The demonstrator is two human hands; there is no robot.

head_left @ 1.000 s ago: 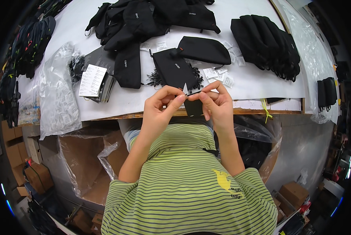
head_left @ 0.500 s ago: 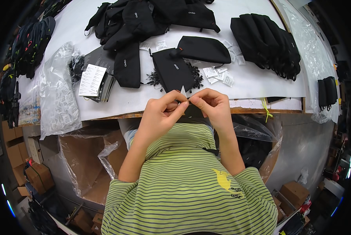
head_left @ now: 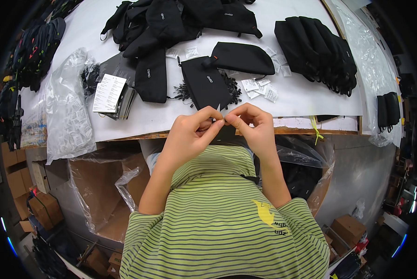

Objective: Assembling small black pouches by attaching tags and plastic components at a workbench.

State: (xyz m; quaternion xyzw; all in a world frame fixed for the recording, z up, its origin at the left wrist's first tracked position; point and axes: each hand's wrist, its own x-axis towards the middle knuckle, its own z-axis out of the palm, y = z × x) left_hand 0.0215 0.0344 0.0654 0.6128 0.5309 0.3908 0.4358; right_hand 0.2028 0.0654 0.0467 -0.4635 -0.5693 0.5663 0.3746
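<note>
At the table's front edge, my left hand point(head_left: 194, 132) and my right hand point(head_left: 252, 125) meet fingertip to fingertip, both closed in a pinch. Between them is a small thin piece with a pale pointed tip point(head_left: 219, 107), mostly hidden by the fingers. Just below the fingertips shows a dark flat piece point(head_left: 226, 134); whether it is joined to the pinched piece I cannot tell. Right beyond my hands lies a black zippered pouch point(head_left: 204, 81) on a heap of short black cords point(head_left: 234, 93). Another black pouch point(head_left: 243, 59) lies behind it.
Left of the pouch are a stack of dark tags with a white printed sheet point(head_left: 110, 94) and a clear plastic bag point(head_left: 69, 111). Black pouches pile up at the back point(head_left: 171, 23) and right point(head_left: 315, 53). White labels point(head_left: 259, 88) lie scattered. Below the table stands a plastic-lined carton point(head_left: 101, 190).
My hands stay pinched together in nearly the same place. The pale tip between them has turned and shows narrower now. The pouches and labels have not moved.
</note>
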